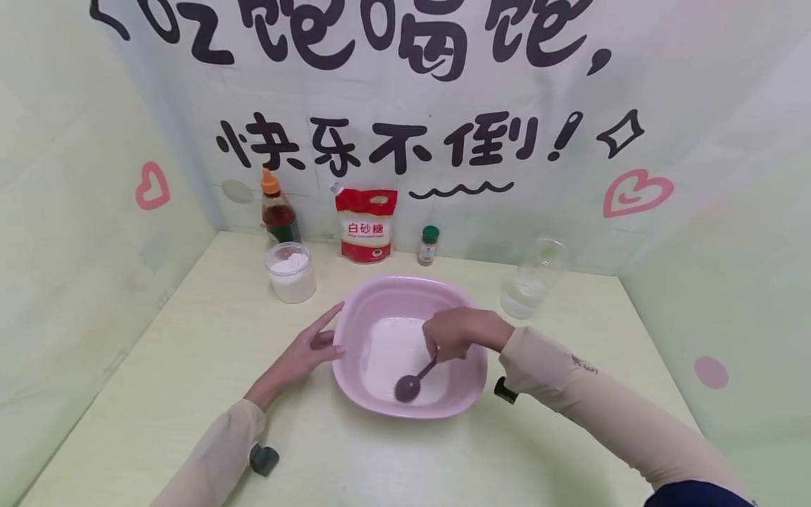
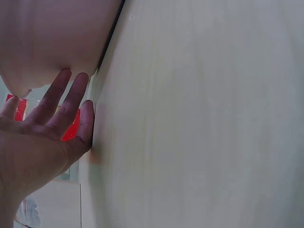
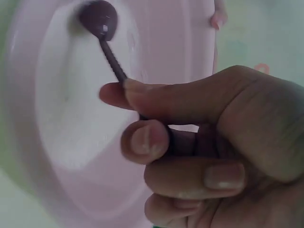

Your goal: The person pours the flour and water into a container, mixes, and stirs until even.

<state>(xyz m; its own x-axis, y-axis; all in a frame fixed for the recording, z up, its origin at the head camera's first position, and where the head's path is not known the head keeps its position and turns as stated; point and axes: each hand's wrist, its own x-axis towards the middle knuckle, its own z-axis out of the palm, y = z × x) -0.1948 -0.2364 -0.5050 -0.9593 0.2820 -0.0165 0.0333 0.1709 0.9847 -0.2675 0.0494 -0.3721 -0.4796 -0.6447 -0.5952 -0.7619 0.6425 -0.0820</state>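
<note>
A pink plastic basin stands mid-table with a white layer over its bottom. Against its left side rests my left hand, thumb at the rim; in the left wrist view its extended fingers touch the outer wall. Inside the basin's right half, my right hand grips the thin handle of a dark purple measuring spoon. The right wrist view shows the handle pinched between thumb and forefinger, the other fingers curled, and the round spoon bowl over the white layer.
Behind the basin at left stand an open jar of white powder and an orange-capped sauce bottle. A red-and-white sugar pouch and a small green-lidded bottle line the back wall. A clear container with liquid stands at back right.
</note>
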